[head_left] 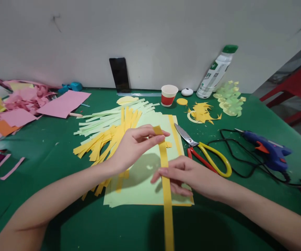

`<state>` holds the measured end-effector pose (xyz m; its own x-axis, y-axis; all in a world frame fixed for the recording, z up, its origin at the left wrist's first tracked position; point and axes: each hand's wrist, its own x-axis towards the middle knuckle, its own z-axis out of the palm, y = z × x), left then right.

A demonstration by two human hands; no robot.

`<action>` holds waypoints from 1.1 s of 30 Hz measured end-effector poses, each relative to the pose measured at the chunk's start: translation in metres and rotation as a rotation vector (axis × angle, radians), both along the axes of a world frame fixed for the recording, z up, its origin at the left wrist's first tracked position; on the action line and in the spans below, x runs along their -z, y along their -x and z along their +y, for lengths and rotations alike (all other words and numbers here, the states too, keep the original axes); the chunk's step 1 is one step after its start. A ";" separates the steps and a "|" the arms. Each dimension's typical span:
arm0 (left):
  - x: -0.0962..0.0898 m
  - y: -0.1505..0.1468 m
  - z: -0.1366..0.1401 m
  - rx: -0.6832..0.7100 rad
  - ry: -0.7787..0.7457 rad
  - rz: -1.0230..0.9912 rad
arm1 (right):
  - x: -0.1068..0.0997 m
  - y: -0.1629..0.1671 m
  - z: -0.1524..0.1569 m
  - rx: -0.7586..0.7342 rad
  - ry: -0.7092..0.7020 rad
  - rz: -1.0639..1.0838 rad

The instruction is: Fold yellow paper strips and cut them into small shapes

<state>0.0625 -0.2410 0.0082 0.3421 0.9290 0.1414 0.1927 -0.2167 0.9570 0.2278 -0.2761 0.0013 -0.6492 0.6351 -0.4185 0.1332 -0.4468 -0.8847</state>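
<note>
A long yellow paper strip (167, 209) runs from mid-view down past the bottom edge. My left hand (140, 141) pinches it near its upper end, thumb on top and fingers behind. Lower down, my right hand (180, 174) grips the same strip between thumb and fingers. Both hands are above a stack of pale green paper sheets (140, 195). Beside my left hand lies a fan of cut yellow strips (100, 143), with pale green strips (98, 120) behind it. Scissors (205, 153) with red and yellow handles rest right of the stack.
A blue glue gun (268, 150) with a black cord lies at the right. Along the wall stand a phone (120, 75), a red-and-white paper cup (168, 96) and a leaning bottle (215, 73). Pink paper pieces (64, 104) and scraps cover the left side. Yellow cutouts (202, 112) lie behind the scissors.
</note>
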 end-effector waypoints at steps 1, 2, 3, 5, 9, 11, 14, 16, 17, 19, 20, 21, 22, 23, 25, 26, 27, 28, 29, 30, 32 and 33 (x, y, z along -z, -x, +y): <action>0.002 -0.001 0.001 0.016 -0.032 0.032 | 0.001 0.000 0.003 0.072 -0.043 -0.015; 0.004 -0.002 0.001 0.051 -0.063 0.061 | 0.002 -0.001 0.005 0.142 -0.083 -0.025; 0.006 -0.003 0.001 0.089 -0.101 0.084 | 0.003 -0.001 0.007 0.202 -0.113 -0.026; 0.009 -0.004 0.000 0.132 -0.207 0.106 | 0.004 -0.003 0.012 0.254 -0.141 -0.012; 0.010 -0.001 -0.001 0.128 -0.498 0.128 | 0.006 -0.008 0.016 0.277 -0.152 0.007; 0.007 0.001 -0.001 0.127 -0.655 0.158 | 0.005 -0.009 0.017 0.293 -0.158 0.029; 0.001 0.003 -0.001 0.087 -0.851 0.193 | 0.002 -0.009 0.016 0.320 -0.162 0.078; -0.002 0.003 -0.004 0.022 -0.888 0.197 | -0.002 -0.009 0.016 0.348 -0.167 0.123; -0.002 0.003 -0.006 -0.012 -0.869 0.188 | -0.004 -0.010 0.015 0.367 -0.173 0.148; -0.003 0.002 -0.012 -0.068 -0.774 0.138 | -0.009 -0.011 0.013 0.408 -0.192 0.197; -0.003 0.001 -0.015 -0.087 -0.699 0.108 | -0.011 -0.012 0.012 0.427 -0.206 0.219; -0.003 0.000 -0.018 -0.104 -0.614 0.078 | -0.013 -0.013 0.010 0.444 -0.221 0.238; -0.003 -0.001 -0.020 -0.118 -0.528 0.054 | -0.015 -0.014 0.009 0.458 -0.236 0.253; -0.003 -0.003 -0.022 -0.125 -0.449 0.034 | -0.016 -0.015 0.009 0.470 -0.251 0.264; -0.002 -0.008 -0.025 -0.110 -0.315 0.012 | -0.016 -0.015 0.009 0.493 -0.277 0.275; -0.002 -0.010 -0.026 -0.093 -0.257 0.006 | -0.015 -0.015 0.009 0.503 -0.286 0.275; -0.001 -0.012 -0.027 -0.074 -0.206 0.004 | -0.014 -0.015 0.009 0.511 -0.294 0.270; 0.001 -0.013 -0.027 -0.060 -0.161 0.005 | -0.013 -0.014 0.010 0.518 -0.300 0.261; 0.002 -0.014 -0.027 -0.054 -0.125 0.007 | -0.012 -0.014 0.011 0.525 -0.308 0.249; 0.004 -0.014 -0.027 -0.052 -0.093 0.011 | -0.010 -0.013 0.011 0.532 -0.318 0.234; 0.006 -0.014 -0.028 -0.045 -0.051 0.018 | -0.007 -0.012 0.012 0.548 -0.345 0.199; 0.007 -0.013 -0.028 -0.039 -0.024 0.021 | -0.006 -0.012 0.013 0.556 -0.361 0.179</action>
